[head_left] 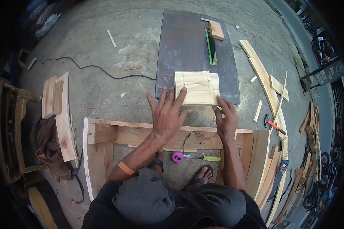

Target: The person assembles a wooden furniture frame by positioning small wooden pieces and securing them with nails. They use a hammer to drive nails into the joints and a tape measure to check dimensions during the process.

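A short stack of pale wooden boards point(193, 87) rests at the near edge of a dark metal table saw top point(187, 42). My left hand point(166, 108) lies with spread fingers at the stack's left side, one fingertip on its upper face. At the near right corner, my right hand point(226, 114) pinches the boards between thumb and fingers. Farther off on the saw top, the dark blade point(211, 47) stands in a green-edged slot, with a wood block point(216, 29) beside it.
A wooden frame point(164, 126) surrounds my legs. Inside it lie a pink tape measure point(177, 157) and a green-handled tool point(211, 158). To the right are long planks point(265, 78), a hammer point(276, 127) and a handsaw point(282, 168). A black cord point(99, 72) crosses the floor at left.
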{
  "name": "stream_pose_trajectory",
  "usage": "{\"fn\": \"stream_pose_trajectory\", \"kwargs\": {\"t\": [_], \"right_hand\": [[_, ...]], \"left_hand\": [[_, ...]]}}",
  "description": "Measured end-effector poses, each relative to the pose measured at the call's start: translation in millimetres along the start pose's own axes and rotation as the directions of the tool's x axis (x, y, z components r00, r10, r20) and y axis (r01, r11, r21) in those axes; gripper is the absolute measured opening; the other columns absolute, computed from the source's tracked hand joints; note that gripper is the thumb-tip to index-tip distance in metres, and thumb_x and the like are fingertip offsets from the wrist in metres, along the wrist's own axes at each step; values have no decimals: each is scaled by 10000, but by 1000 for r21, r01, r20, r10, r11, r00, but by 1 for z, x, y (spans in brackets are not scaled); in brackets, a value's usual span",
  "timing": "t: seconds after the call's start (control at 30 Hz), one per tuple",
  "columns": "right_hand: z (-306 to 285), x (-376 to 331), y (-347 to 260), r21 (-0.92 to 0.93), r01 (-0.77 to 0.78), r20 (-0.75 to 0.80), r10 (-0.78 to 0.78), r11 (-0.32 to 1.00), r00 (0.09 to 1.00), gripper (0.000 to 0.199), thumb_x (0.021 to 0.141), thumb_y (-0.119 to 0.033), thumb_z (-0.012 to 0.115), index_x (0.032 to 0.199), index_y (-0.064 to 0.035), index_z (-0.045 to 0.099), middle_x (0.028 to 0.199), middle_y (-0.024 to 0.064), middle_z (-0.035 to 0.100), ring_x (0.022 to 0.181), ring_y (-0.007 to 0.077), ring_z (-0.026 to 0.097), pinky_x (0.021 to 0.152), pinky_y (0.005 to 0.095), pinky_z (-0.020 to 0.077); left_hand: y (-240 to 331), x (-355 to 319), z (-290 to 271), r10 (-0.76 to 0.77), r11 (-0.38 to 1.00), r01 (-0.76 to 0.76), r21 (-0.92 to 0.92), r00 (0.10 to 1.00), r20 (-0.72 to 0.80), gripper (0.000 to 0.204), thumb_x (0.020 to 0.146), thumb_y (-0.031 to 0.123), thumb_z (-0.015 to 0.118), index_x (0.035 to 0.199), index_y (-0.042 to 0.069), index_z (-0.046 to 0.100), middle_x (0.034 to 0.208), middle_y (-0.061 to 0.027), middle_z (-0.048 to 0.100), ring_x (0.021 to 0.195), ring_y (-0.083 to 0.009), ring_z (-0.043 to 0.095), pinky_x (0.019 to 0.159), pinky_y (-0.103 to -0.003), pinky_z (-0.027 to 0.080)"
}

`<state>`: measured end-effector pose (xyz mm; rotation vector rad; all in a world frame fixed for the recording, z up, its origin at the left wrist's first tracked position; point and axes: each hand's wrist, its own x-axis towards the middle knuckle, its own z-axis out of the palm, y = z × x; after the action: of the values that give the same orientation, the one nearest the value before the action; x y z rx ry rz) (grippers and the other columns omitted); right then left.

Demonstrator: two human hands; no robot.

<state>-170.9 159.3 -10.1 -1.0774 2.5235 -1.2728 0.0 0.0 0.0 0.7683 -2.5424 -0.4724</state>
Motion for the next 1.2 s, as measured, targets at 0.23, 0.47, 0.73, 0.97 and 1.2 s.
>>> {"fn": "stream_pose_trajectory", "kwargs": {"t": [0.23, 0.47, 0.73, 0.97, 1.2], "right_hand": [[-3, 4, 4, -192, 263, -145, -293, 945, 945, 380, 830, -110, 796, 1205, -111, 737, 1084, 53, 724, 934, 284, 619, 841, 400, 524], [-9, 22, 27, -268, 253, -221, -315, 930, 923, 323, 839, -112, 770, 1161, -126, 752, 1085, 11, 738, 955, 272, 602, 863, 401, 502], [1, 30, 39, -194, 250, -247, -294, 949, 923, 284, 870, -114, 734, 1152, -129, 763, 1083, 19, 746, 964, 269, 603, 865, 411, 486], [3, 35, 44, -120, 249, -263, -273, 961, 926, 259, 896, -127, 695, 1146, -136, 762, 1072, 2, 742, 962, 248, 597, 872, 402, 463], [5, 39, 50, -162, 261, -301, -299, 952, 905, 313, 828, -107, 773, 1141, -122, 773, 1078, 11, 752, 929, 233, 609, 871, 378, 503]], "left_hand": [[-6, 5, 4, 89, 996, -88, 34, 996, -12, 651, 884, 283, 792, 1470, 104, 570, 1344, -184, 676, 1340, -428, 564, 1201, -720, 80], [2, 37, 21, 121, 993, -121, 10, 993, 1, 621, 890, 266, 791, 1453, 95, 592, 1361, -192, 665, 1349, -444, 553, 1223, -679, 84], [-6, 48, 28, 81, 996, -82, 39, 996, 27, 597, 922, 297, 764, 1462, 114, 590, 1427, -177, 625, 1399, -396, 520, 1236, -624, 173], [-6, 55, 33, 47, 999, -47, -26, 999, 9, 597, 896, 261, 780, 1441, 92, 605, 1405, -196, 635, 1403, -426, 507, 1219, -656, 181], [-6, 60, 37, 25, 1000, -24, -12, 999, 23, 601, 913, 248, 770, 1476, 152, 582, 1432, -167, 625, 1403, -348, 531, 1247, -614, 165]]}}
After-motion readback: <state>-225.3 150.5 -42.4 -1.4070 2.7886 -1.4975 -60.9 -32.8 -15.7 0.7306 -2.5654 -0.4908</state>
